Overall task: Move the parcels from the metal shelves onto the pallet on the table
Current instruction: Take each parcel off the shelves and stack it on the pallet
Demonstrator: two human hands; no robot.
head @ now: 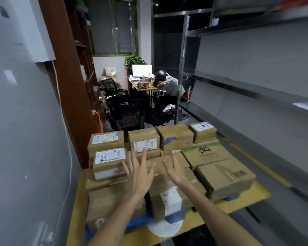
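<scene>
Two bare forearms were stretched in over the near edge of the yellow bench (76,201), where a strip of the blue pallet (137,221) could be picked out beneath the load. Just beyond, a white-labelled parcel (170,201) was set at the front of the pallet. Above the middle of the stack, the left hand (139,172) and the right hand (176,170) were held out flat with fingers fanned wide, and nothing was gripped by either. Whether the cardboard below was touched could not be told. The parcels were found piled on the pallet in layers, right back to the far row (144,142). On the right, the metal shelves (238,82) were blurred, and no parcel could be made out on them. The step was judged to be a squaring-up of the stack. It would be best done with palms pressed flat on tops and sides and boxes nudged inward. The skewed brown parcel (224,176), which seemed close to the right edge, would need drawing back so that nothing could be tipped off.
</scene>
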